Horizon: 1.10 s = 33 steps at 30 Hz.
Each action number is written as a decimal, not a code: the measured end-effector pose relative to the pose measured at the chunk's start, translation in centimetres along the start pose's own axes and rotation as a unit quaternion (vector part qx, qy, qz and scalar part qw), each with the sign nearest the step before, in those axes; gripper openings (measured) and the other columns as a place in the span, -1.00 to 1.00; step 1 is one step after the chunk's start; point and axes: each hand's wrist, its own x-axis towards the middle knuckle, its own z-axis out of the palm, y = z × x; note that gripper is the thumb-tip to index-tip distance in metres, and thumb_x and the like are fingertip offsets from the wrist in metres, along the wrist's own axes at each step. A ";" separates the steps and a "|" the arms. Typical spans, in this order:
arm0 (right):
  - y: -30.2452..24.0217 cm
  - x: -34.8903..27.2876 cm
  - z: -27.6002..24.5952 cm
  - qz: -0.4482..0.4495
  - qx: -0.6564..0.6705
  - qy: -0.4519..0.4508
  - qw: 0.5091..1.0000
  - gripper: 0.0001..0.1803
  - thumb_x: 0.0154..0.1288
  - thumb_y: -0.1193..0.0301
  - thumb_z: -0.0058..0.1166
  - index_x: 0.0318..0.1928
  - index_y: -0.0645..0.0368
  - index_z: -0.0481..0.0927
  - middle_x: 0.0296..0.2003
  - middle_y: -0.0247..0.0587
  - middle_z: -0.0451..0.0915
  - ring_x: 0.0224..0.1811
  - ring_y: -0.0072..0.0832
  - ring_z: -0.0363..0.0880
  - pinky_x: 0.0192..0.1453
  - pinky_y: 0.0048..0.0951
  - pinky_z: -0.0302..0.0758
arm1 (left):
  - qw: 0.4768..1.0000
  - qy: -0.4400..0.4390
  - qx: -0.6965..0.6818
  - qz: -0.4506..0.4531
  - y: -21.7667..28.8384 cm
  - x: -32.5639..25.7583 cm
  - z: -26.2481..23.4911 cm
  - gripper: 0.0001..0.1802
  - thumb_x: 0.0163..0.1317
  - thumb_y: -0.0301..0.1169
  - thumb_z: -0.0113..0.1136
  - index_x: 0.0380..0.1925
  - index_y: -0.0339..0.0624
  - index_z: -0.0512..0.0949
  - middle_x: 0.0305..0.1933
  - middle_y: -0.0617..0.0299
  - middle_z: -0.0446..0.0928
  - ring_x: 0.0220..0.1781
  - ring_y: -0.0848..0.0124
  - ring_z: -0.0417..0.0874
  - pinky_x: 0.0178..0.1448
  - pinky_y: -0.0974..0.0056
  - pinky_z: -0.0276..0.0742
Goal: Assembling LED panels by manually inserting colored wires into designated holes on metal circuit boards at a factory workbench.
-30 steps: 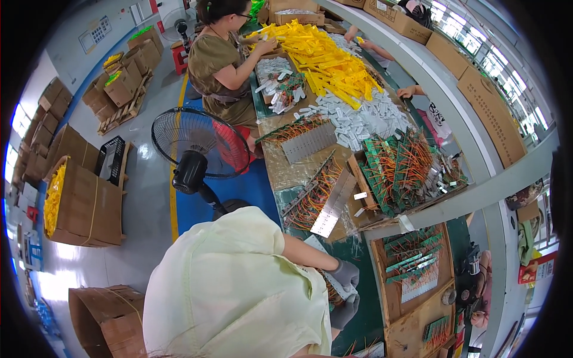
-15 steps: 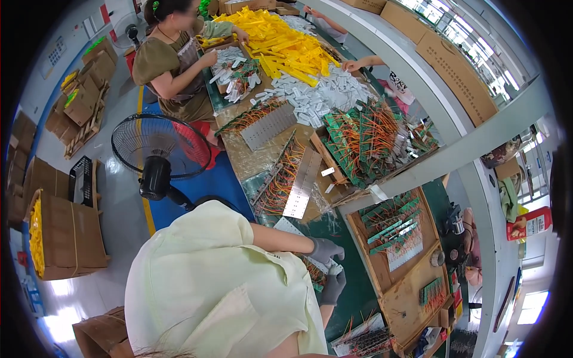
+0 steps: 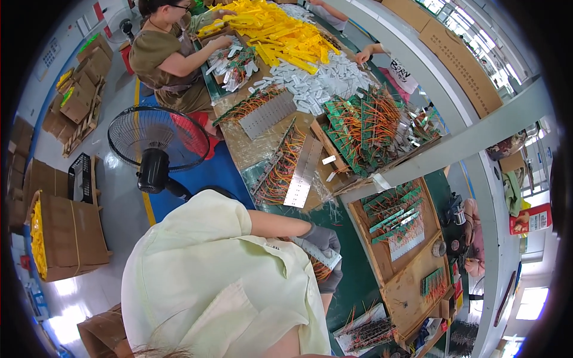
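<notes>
A perforated metal plate (image 3: 327, 257) is held low over the green table (image 3: 358, 262), close against the front of the pale shirt (image 3: 221, 280), with orange wires (image 3: 322, 271) bunched beneath it. Its upper side is covered by the gloved left hand (image 3: 323, 237), whose fingers are bent closed over it, apparently in a firm hold. The gloved right hand (image 3: 332, 279) is set just below the plate's far end; its fingers are mostly hidden, so it cannot be told how far they are closed or whether the plate is gripped.

If the plate is supported mainly from one side, it could be tipped and the wires dragged out of line. Wires could also be pinched under the plate's edge, since they are largely screened by the gloves and the shirt. The loose cloth could be caught by wire ends, being so near.

Beyond, a second plate (image 3: 303, 173) lies beside more wires, and a wooden tray (image 3: 412, 301) bears green wired boards (image 3: 397, 215); these could be snagged if the wires were swung wide.
</notes>
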 end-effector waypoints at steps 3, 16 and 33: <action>-1.8 1.0 0.1 -0.223 -0.388 0.137 0.884 -0.73 0.28 0.29 0.27 -0.14 0.22 0.63 -0.24 -0.30 0.65 -0.22 -0.39 0.57 -0.06 -0.35 0.51 | 0.942 0.150 0.301 -0.003 -1.9 0.5 -0.1 -0.68 0.02 -0.19 0.33 -0.30 -0.17 0.72 -0.33 0.04 0.70 -0.28 0.18 0.71 -0.15 0.10 0.57; -2.1 -0.4 5.6 -0.017 0.080 0.116 0.990 -0.78 0.29 0.38 0.24 -0.11 0.23 0.64 -0.20 -0.28 0.69 -0.15 -0.40 0.67 0.06 -0.36 0.58 | 0.997 0.001 -0.072 -0.008 0.2 -0.8 -0.8 -0.76 0.16 -0.54 0.33 -0.13 -0.25 0.71 -0.24 0.35 0.70 -0.22 0.64 0.59 -0.07 0.40 0.51; -4.1 0.6 4.6 -0.118 -0.354 0.175 0.911 -0.80 0.29 0.38 0.32 -0.21 0.24 0.64 -0.41 -0.37 0.65 -0.39 -0.66 0.52 -0.25 -0.49 0.48 | 0.961 0.122 0.221 -0.110 0.6 0.3 -0.9 -0.73 0.16 -0.28 0.36 -0.16 -0.13 0.73 -0.25 0.11 0.73 -0.23 0.30 0.73 -0.04 0.21 0.57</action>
